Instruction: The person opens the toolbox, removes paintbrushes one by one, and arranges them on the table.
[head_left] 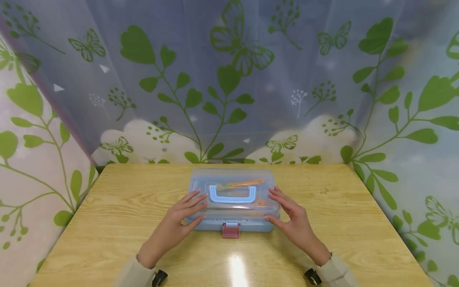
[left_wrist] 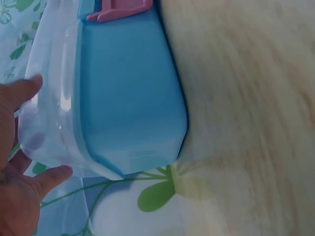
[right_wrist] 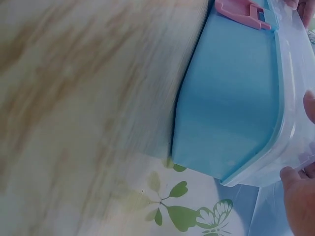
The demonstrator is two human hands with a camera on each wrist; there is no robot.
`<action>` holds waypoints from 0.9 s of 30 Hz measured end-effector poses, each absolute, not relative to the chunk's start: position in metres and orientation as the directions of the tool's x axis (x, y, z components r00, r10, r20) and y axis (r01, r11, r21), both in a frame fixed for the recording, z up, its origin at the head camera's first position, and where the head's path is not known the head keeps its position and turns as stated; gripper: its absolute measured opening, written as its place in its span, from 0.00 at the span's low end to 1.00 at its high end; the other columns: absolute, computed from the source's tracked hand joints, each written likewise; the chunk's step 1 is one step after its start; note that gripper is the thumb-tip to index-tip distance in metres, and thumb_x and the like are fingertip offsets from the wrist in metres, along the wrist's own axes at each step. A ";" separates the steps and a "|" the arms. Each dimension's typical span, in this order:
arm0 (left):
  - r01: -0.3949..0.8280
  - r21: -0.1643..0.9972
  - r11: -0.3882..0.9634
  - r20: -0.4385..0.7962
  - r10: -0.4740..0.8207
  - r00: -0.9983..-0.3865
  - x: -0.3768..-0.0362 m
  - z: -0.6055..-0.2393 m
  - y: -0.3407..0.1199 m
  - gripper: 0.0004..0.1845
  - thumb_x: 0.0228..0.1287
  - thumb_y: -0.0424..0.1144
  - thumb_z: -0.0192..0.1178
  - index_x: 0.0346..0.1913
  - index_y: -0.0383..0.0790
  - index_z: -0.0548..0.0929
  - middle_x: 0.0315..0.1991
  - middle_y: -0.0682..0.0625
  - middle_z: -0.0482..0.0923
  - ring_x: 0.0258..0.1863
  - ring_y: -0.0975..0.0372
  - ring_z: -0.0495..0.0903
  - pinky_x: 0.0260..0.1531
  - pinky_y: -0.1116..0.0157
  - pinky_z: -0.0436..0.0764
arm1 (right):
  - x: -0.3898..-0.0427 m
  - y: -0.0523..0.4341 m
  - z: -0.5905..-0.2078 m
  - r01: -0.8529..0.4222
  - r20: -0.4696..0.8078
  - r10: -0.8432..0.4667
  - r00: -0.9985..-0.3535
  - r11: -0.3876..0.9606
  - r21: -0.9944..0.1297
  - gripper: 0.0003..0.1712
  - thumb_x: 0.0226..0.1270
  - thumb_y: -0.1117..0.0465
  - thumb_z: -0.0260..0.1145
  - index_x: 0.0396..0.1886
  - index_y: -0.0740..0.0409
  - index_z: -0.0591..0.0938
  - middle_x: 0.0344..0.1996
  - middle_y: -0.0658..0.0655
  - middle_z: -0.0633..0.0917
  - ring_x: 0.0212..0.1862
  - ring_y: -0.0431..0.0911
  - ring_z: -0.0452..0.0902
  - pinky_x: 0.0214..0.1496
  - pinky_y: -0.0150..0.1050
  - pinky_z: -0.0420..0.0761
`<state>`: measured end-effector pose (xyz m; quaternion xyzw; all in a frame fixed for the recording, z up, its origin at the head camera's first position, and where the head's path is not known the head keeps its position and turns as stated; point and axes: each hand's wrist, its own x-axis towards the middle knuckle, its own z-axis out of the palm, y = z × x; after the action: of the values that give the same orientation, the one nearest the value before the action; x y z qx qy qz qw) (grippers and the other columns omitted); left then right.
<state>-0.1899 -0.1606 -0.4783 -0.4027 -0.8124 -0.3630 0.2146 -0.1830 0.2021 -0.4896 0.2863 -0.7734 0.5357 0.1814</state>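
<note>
A storage box (head_left: 234, 213) with a blue body and a clear lid sits on the table. Its light-blue handle (head_left: 232, 199) lies across the lid's top, and a pink latch (head_left: 230, 230) juts out at the front. Orange items show blurrily through the lid; their kind cannot be told. My left hand (head_left: 181, 213) is at the lid's left end, fingers spread and nearly straight. At the right end, my right hand (head_left: 292, 211) mirrors it, thumb toward the front. In the left wrist view, fingertips (left_wrist: 34, 82) touch the clear lid. The box's blue front (right_wrist: 231, 93) fills the right wrist view's middle.
The wooden table (head_left: 132, 199) extends around the box on all sides. Behind it hangs a blue-grey curtain (head_left: 258, 103) with green leaves and butterflies, and similar patterned cloth (head_left: 423, 159) closes off the sides. Dark bands (head_left: 159, 278) are on both wrists.
</note>
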 end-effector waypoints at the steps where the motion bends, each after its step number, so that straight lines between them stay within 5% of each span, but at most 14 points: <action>1: 0.814 0.414 0.409 0.648 0.496 -0.578 -0.190 -0.479 -0.161 0.28 0.54 0.24 0.74 0.61 0.36 0.84 0.65 0.40 0.79 0.72 0.47 0.69 0.72 0.67 0.67 | -0.183 0.202 -0.489 -0.633 0.583 -0.249 -0.774 0.266 -0.727 0.36 0.51 0.78 0.77 0.64 0.68 0.79 0.68 0.70 0.75 0.77 0.40 0.61 0.69 0.29 0.70; 9: 0.878 0.339 0.337 0.768 0.439 -0.466 -0.196 -0.479 -0.160 0.29 0.45 0.17 0.75 0.55 0.32 0.87 0.59 0.38 0.83 0.68 0.47 0.75 0.70 0.67 0.70 | -0.182 0.201 -0.485 -0.615 0.565 -0.250 -0.786 0.236 -0.752 0.36 0.52 0.80 0.75 0.64 0.70 0.78 0.69 0.71 0.74 0.78 0.40 0.60 0.71 0.30 0.69; 21: 0.861 0.400 0.314 0.760 0.411 -0.503 -0.203 -0.468 -0.163 0.25 0.49 0.19 0.74 0.54 0.32 0.87 0.57 0.38 0.84 0.65 0.44 0.77 0.69 0.69 0.71 | -0.186 0.209 -0.474 -0.613 0.527 -0.367 -0.767 0.173 -0.771 0.49 0.46 0.78 0.79 0.72 0.69 0.70 0.74 0.70 0.66 0.80 0.40 0.52 0.73 0.28 0.65; 27: 0.873 0.399 0.281 0.783 0.391 -0.484 -0.209 -0.463 -0.164 0.26 0.48 0.18 0.74 0.54 0.31 0.87 0.56 0.37 0.85 0.64 0.46 0.79 0.68 0.69 0.72 | -0.191 0.215 -0.468 -0.651 0.543 -0.422 -0.726 0.167 -0.740 0.49 0.47 0.78 0.80 0.71 0.72 0.70 0.74 0.72 0.65 0.81 0.43 0.53 0.74 0.30 0.65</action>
<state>-0.2088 -0.1641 -0.4629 -0.4220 -0.7489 -0.4257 0.2827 -0.1913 0.2151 -0.4682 0.3548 -0.7564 0.5391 0.1062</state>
